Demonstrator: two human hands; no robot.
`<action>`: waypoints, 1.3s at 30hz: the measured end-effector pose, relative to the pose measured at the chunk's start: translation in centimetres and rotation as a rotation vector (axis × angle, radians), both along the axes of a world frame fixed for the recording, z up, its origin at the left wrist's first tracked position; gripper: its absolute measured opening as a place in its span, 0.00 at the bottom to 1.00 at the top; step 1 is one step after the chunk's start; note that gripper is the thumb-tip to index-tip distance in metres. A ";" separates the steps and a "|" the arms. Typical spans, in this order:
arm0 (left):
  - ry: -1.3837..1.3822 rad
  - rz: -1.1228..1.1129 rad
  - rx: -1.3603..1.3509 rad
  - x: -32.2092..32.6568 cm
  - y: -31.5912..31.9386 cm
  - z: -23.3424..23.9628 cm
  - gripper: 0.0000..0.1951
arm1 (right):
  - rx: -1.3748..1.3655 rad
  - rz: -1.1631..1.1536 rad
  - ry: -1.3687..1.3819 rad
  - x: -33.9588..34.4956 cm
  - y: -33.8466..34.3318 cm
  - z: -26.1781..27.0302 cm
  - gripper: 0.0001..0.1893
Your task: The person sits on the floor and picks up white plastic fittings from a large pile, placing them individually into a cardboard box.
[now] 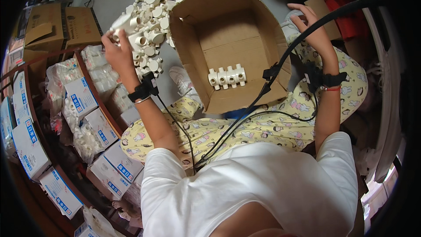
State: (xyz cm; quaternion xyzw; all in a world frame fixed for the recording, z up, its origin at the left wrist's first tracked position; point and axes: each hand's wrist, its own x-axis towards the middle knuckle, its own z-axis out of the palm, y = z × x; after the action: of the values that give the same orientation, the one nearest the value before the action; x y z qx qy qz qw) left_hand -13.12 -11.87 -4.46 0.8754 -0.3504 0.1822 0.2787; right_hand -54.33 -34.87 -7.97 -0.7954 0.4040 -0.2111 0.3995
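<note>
My left hand [119, 51] is at the near left edge of a heap of white plastic pipe junction boxes [153, 23], its thumb and fingers around a white plastic fitting [115, 35]. A cardboard box [187, 46] stands upright with its mouth towards me, between my feet. On its bottom, near the closer side, a row of several white round junction boxes [227, 76] lies side by side. My right hand [307, 23] is raised beyond the box's right side, near my right shoe, with fingers apart and nothing seen in it.
Shelves on the left hold white and blue cartons [31, 149] and bagged white fittings [87, 141]. Closed brown cartons [82, 26] stand at the upper left. Black cables [230, 130] run from both wrists across my lap, and a thick black strap [324, 21] crosses the right side.
</note>
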 end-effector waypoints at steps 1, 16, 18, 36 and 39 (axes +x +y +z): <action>-0.024 -0.138 -0.054 -1.6 -1.1 1.3 0.15 | 0.006 -0.007 0.008 -0.2 0.0 -0.1 0.17; 0.144 -1.341 0.879 -21.6 -14.0 -17.1 0.17 | -0.153 0.013 -0.047 -2.6 -0.1 -0.7 0.19; 0.243 -1.297 0.964 -23.1 -13.7 -20.0 0.19 | -0.170 0.006 -0.022 -3.0 -0.2 -0.7 0.18; 0.482 -1.251 0.767 -26.7 -5.1 -24.0 0.15 | -0.205 -0.032 0.115 -5.0 -0.6 -2.4 0.20; 0.513 -1.254 0.793 -26.9 -5.6 -23.7 0.15 | -0.188 -0.006 0.138 -5.1 -0.4 -2.5 0.19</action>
State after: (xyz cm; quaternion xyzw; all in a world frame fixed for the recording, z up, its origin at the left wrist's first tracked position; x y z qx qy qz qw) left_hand -40.06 -17.46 -28.13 0.5628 -0.7429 -0.3557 0.0685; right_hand -59.40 -35.29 -10.47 -0.8410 0.4111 -0.1938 0.2935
